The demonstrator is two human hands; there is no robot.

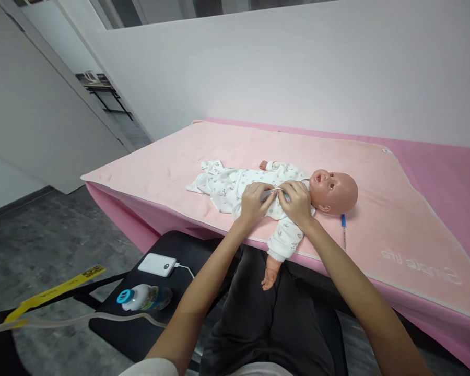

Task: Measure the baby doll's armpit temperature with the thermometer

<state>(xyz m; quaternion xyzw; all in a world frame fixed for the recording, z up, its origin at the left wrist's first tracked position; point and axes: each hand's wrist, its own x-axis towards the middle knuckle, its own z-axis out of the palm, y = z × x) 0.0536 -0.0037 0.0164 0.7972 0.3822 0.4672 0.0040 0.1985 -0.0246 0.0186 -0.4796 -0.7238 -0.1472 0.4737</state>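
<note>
A baby doll (334,192) lies on its back, head to the right, in a white printed shirt (288,172) and matching trousers (229,187). My left hand (254,201) is closed, fingertips pinching the shirt's front at the chest. Close beside it, my right hand (296,201) pinches the same raised white edge from the other side. Whether that edge is a tie or a hem I cannot tell. One doll arm (271,271) hangs over the table edge toward me; the other rests on the far side.
A pink mat (376,224) covers the table against a white wall. Near the doll's head lies a thin clear stick with a blue end (343,232). On a black chair (117,324) at left are a white power bank (156,265) with cable and a blue-capped bottle (144,297).
</note>
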